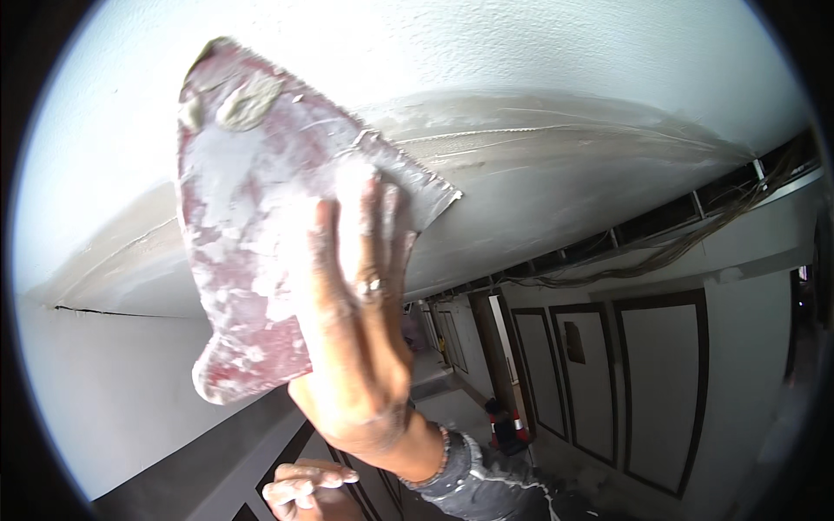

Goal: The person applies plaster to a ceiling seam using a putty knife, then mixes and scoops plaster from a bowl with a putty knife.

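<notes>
My right hand reaches up with its fingers laid along a broad red plastic putty spreader, gripping it. White filler smears cover the spreader, and a thick dab of putty sits near its upper tip. Its right-hand part ends in a pale, straight-edged corner beyond my fingertips; whether that is a separate blade, I cannot tell. Behind it runs a ceiling seam with greyish filler; contact between spreader and ceiling is unclear. Low down, my left hand shows curled, whitened fingers, cut off by the lower edge; anything inside them is hidden.
A white ceiling spreads overhead. Along its right side, loose cables hang by an open gap with metal framing. Dark-framed wall panels line the right wall. Below, a person in dark and red clothing is near a doorway.
</notes>
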